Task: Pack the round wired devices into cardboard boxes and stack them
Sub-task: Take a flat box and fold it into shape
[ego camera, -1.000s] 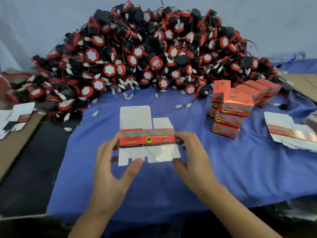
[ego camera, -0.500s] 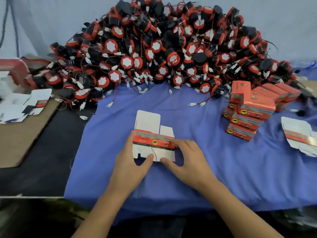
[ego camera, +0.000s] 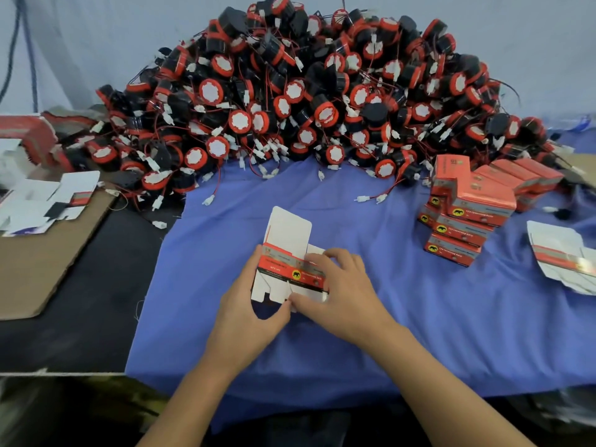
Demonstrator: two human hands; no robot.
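Your fingers (ego camera: 335, 254) were clamped on the half-opened carton (ego camera: 287, 272) from both sides. The left hand (ego camera: 248, 304) curled round its left edge, and the right hand (ego camera: 345, 291) wrapped over its right end, with both thumbs meeting at the bottom flaps. In the head view the carton sat low in the centre, over the blue cloth (ego camera: 403, 317). Its long white tuck flap stood up at the top, and no device was in it yet. By my reading you were squaring the sleeve and closing its base. Doing that well meant pressing the side creases until the tube held square, folding the small flaps in first, then tucking the larger flap fully home so the base would not spring open under a device's weight. The round wired devices (ego camera: 290, 91) lay heaped across the upper half of the frame, well apart from your hands. The packed boxes (ego camera: 464, 221) stood stacked at centre right. Flat blanks (ego camera: 561, 253) lay at the right edge and loose blanks (ego camera: 48, 201) at the left. The carton's red band carried a yellow disc with a black elephant, and the packed boxes showed the same emblem. The small lettering beside it was too blurred to read.
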